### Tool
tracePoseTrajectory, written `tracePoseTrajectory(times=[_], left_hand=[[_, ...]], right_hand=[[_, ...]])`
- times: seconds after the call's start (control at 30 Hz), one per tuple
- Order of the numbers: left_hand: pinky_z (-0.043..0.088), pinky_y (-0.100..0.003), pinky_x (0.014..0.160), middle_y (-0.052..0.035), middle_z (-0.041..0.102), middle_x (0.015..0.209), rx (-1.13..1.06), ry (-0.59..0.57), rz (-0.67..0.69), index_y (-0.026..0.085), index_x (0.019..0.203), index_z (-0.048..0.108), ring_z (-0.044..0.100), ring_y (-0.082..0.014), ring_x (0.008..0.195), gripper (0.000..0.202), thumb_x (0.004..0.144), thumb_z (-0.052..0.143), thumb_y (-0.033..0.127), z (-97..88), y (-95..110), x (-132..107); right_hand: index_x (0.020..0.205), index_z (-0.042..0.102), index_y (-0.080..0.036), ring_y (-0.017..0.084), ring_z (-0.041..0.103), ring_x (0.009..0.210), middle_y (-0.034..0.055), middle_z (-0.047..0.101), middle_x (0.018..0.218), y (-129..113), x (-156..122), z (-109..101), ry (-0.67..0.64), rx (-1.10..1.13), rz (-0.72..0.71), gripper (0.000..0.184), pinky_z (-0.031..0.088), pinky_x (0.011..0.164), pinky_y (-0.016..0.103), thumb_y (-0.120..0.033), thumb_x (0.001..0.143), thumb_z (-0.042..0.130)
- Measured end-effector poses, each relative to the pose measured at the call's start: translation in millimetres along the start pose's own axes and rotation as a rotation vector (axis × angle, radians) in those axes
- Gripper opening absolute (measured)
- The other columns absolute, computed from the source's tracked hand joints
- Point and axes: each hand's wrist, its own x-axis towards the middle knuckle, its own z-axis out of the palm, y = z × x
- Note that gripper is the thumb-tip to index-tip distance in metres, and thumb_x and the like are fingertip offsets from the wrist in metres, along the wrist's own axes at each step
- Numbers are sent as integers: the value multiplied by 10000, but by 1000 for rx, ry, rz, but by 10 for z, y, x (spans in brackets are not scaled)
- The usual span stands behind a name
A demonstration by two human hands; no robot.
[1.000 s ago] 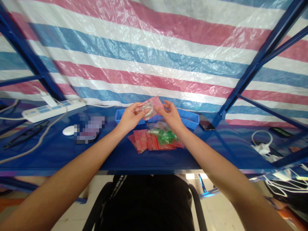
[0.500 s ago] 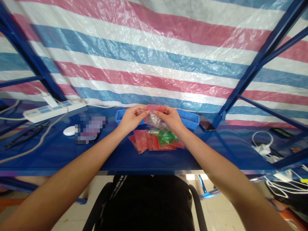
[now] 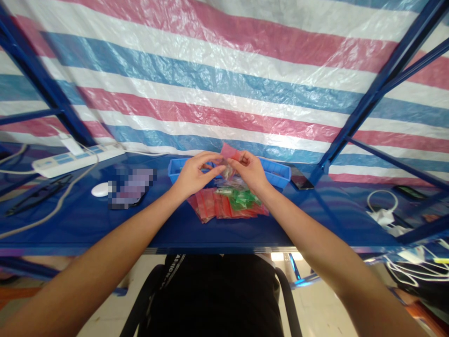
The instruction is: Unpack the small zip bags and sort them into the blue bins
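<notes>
A small red-tinted plastic bag with something shiny in its lower part is pinched by my right hand, between thumb and fingers. My left hand is at the bag's left side, thumb and forefinger apart; its thumb tip comes close to the bag, and whether it touches I cannot tell. Below the hands lies a pile of red plastic bags, with green bags on top. Behind the hands stand blue bins, one on the left and one on the right, partly hidden by my hands.
On the blue table a white power strip, a white mouse and a blurred-out flat object lie to the left. A dark phone and a white cable are at right. A striped sheet hangs behind.
The red bag has moved slightly right and tilted, going with my right hand. My left thumb and forefinger, earlier pinching the bag's left edge, have spread apart.
</notes>
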Motion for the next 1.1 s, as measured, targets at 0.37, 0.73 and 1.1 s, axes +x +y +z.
tracePoseTrajectory(times=[0.37, 0.73, 1.1], left_hand=[[516, -307, 727, -56, 775, 992, 54, 32, -138, 182, 1148, 786, 666, -221, 830, 439, 1022, 606, 562, 15, -152, -28], [553, -314, 693, -48, 762, 947, -204, 20, -216, 209, 1161, 754, 701, -226, 801, 460, 889, 770, 580, 92, -130, -2], [541, -304, 813, -46, 757, 1020, 19, 223, -106, 190, 1139, 742, 694, -203, 899, 321, 916, 766, 419, -4, -99, 10]], right_hand=[[1018, 730, -232, 236, 751, 961, 50, 779, 994, -13, -23, 37, -81, 2, 8, 429, 659, 780, 370, -609, 829, 810], [948, 697, -222, 199, 710, 814, 23, 769, 902, 23, 26, -43, -76, -38, 56, 459, 617, 807, 363, -581, 722, 871], [1146, 655, -230, 226, 746, 917, 32, 747, 989, 52, 52, -45, 54, 2, 58, 577, 641, 799, 367, -603, 756, 860]])
